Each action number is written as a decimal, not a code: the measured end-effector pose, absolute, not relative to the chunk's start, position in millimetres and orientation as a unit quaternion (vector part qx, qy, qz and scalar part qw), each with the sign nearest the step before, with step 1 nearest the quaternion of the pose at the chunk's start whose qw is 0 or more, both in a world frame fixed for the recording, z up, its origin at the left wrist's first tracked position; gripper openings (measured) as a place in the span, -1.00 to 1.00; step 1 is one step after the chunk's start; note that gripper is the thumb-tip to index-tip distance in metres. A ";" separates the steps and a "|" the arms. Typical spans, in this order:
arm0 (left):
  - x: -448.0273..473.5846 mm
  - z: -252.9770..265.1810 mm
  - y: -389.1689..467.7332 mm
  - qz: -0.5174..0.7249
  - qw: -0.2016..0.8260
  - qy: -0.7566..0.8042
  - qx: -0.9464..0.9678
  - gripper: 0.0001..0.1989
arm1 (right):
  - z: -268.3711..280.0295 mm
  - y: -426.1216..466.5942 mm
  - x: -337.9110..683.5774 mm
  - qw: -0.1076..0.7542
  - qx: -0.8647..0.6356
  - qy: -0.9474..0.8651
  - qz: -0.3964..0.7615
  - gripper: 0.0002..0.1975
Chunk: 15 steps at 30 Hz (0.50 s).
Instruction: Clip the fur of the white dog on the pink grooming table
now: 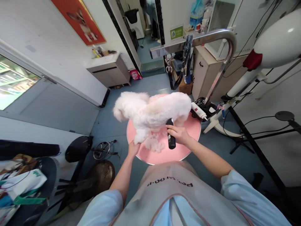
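Note:
A fluffy white dog (157, 108) stands side-on upon a round pink grooming table (185, 138), its head toward the left. My left hand (134, 148) is closed around the dog's front paw at the table's near left edge. In my right hand (179, 134) I grip a black hair clipper (171, 139), its upper end against the dog's flank near the hind leg. Loose clumps of cut white fur (154, 142) lie on the pink surface below the belly.
A metal grooming arm (211, 36) with a hanging black strap (176, 83) rises behind the dog. At the right edge, a black tray (208, 110) holds scissors and a white bottle (198, 110). A white dryer (277, 37) stands right, a black stool (78, 148) left.

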<state>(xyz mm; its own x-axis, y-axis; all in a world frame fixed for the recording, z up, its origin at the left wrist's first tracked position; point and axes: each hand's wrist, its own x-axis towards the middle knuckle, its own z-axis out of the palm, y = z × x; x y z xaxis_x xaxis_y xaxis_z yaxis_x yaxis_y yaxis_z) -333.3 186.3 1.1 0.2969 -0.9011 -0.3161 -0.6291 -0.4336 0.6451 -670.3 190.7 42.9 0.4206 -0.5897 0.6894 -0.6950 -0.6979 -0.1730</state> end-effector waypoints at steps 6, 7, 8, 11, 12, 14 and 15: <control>-337.5 3.2 185.0 -0.326 0.195 -0.482 0.790 -0.60 | 33.3 195.0 -684.5 0.064 0.848 -0.360 0.383 -0.81; -338.4 3.2 184.9 -0.328 0.193 -0.483 0.788 -0.60 | 34.1 195.0 -684.4 0.067 0.852 -0.342 0.391 -0.81; -339.1 3.3 184.8 -0.331 0.191 -0.484 0.787 -0.61 | 34.9 193.5 -684.9 0.068 0.853 -0.331 0.397 -0.82; -341.0 4.4 184.7 -0.332 0.194 -0.482 0.787 -0.62 | 32.8 183.6 -693.4 0.056 0.842 -0.349 0.407 -0.84; -341.4 5.0 184.8 -0.333 0.196 -0.481 0.787 -0.62 | 30.5 180.5 -698.2 0.045 0.837 -0.364 0.407 -0.84; -342.3 6.4 185.3 -0.332 0.204 -0.481 0.786 -0.61 | 25.7 177.6 -708.2 0.006 0.826 -0.388 0.409 -0.83; -342.9 7.2 185.7 -0.332 0.206 -0.480 0.786 -0.61 | 24.2 177.7 -712.4 -0.020 0.819 -0.392 0.419 -0.83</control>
<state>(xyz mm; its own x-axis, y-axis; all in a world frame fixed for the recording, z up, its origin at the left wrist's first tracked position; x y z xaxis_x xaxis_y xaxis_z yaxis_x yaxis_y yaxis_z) -342.9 185.7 7.2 0.3194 -0.8909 -0.3230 -0.6171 -0.4542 0.6425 -712.4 177.7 24.2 0.3412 -0.6585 0.6708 -0.6242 -0.6923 -0.3622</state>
